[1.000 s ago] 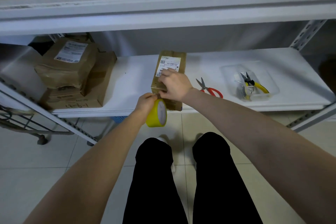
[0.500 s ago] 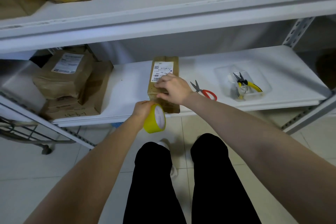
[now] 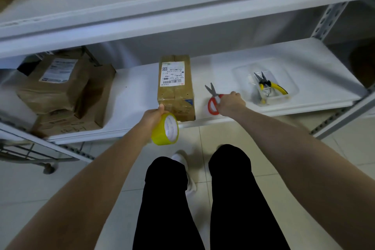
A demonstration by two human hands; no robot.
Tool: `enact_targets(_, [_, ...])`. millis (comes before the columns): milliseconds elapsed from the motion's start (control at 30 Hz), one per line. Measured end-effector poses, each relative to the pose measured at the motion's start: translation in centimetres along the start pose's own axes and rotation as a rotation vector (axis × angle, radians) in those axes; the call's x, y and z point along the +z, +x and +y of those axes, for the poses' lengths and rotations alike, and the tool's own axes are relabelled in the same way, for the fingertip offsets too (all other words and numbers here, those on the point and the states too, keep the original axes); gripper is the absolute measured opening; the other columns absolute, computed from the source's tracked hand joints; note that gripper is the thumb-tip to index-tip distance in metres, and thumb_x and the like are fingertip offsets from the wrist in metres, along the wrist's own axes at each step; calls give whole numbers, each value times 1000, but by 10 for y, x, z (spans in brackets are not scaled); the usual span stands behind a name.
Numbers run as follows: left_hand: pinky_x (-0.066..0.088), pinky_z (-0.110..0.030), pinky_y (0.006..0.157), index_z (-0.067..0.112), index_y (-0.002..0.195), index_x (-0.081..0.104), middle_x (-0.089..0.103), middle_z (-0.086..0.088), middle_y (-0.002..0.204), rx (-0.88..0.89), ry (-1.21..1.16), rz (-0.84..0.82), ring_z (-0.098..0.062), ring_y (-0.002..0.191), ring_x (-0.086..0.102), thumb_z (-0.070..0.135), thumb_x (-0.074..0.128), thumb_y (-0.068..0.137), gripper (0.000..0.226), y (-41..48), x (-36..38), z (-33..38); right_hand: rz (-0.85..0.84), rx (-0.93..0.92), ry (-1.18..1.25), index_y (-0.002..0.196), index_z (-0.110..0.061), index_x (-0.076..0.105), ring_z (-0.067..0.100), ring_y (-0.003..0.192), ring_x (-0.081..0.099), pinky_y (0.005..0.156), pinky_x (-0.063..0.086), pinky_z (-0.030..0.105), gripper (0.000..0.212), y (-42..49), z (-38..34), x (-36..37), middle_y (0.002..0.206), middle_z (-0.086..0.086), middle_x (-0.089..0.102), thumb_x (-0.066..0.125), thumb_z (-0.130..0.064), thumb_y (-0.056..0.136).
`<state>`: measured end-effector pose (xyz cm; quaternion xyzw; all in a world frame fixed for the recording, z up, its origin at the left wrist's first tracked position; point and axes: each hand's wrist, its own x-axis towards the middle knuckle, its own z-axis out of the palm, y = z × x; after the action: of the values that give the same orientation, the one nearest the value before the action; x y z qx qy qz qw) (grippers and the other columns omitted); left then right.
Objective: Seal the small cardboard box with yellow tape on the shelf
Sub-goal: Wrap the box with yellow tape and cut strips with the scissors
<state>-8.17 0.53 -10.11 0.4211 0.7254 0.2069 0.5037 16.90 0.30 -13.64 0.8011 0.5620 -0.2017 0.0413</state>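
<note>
head view: box (image 3: pixel 176 98) label (image 3: pixel 172 74) reads 009; left grip (image 3: pixel 151 116) holds yellow tape (image 3: pixel 161 134).

Small box (image 3: pixel 175 91) on shelf (image 3: pixel 134 91), parcels (image 3: pixel 60 87) to its left, scissors (image 3: pixel 211 89) just right, pliers (image 3: pixel 265 84) in tray (image 3: pixel 293 87) farther right

Saw matt cardboard box (image 3: pixel 175 95), glossy plastic tape (image 3: pixel 160 134). Noted smooth painted-metal shelf (image 3: pixel 138 91), shiny steel scissors (image 3: pixel 211 90).

Small cardboard box (image 3: pixel 176 97), white label (image 3: pixel 172 74): "009" readable; other print blurred.
</note>
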Motion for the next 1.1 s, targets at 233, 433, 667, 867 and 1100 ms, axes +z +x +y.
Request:
enact_targets(233, [44, -46, 103, 4, 122, 57, 61, -18, 115, -36, -16, -12, -35, 109, 59, 46, 48, 95, 51, -2, 3, 2, 63, -26, -43, 112, -15, 60, 21, 95, 58, 68, 44, 25, 39, -1, -3, -3, 97, 2, 60, 54, -43, 85])
enact_targets(433, [47, -43, 98, 10, 97, 64, 65, -18, 97, -84, -173, -86, -32, 84, 61, 26, 56, 88, 20, -10, 0, 4, -131, -67, 133, 70, -15, 57, 16, 61, 57, 57, 42, 21, 20, -10, 17, -22, 60, -3, 58, 64, -34, 68])
enact_targets(667, [45, -46, 102, 4, 101, 62, 60, -20, 101, -20, -106, -50, -31, 95, 58, 15, 53, 90, 19, -21, -1, 8, -708, -40, 350, 80, -20, 55, 14, 64, 54, 58, 34, 24, 54, -31, 64, -60, 61, -2, 53, 71, -69, 64])
enact_targets(867, [46, -49, 100, 4, 96, 62, 63, -24, 108, 59, -84, -29, -34, 101, 61, 13, 57, 87, 13, -22, -4, 6, -957, -201, 338, 78, -23, 48, 17, 71, 48, 72, 34, 29, 58, -61, 26, -77, 73, 0, 48, 57, -78, 65])
enact_targets(1100, [47, -36, 84, 11, 74, 57, 60, -17, 88, 33, -210, -28, -27, 85, 56, 6, 59, 86, 13, -32, -5, 3, -916, -293, 308, 83, -23, 47, 15, 70, 46, 71, 32, 29, 59, -63, -24, -76, 69, -5, 48, 46, -81, 70])
